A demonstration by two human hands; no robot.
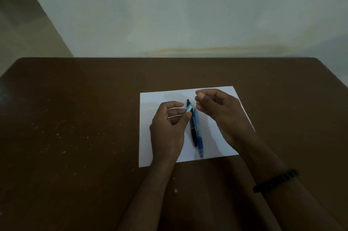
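**Mia:** What is closest, at the bottom of the frame?

**Tom:** Two bare arms come up from the bottom edge. The right one has a black bead bracelet (275,181) on its wrist, at the lower right.

**Mia:** What are the hands doing?

**Tom:** The left hand (168,129) is just right of the middle of the frame. It pinches a small light-blue piece (189,108) between its thumb and fingers. The right hand (220,108) is a bit higher and more to the right. Its fingers are curled in, and its thumb tip sits by the fingertips. I cannot tell if it pinches anything.

**Mia:** Where is the light-blue piece?

**Tom:** It is between the two hands, right over the top part of a black pen (193,133). I cannot tell if it is stuck on the pen or only touching it.

**Mia:** Is there only one pen?

**Tom:** No, there are two. A blue pen (199,140) lies just beside the black one, on its right, and they touch. Both point up and down in the frame, and the blue one reaches lower.

**Mia:** What are they lying on?

**Tom:** They lie on a white sheet of paper (150,102). The paper lies flat on a brown table (75,118) with little pale specks on its left part.

**Mia:** What is far away?

**Tom:** A pale wall (188,14) fills the top of the frame. It has a yellow stain low down. A strip of tan floor (22,23) is at the upper left.
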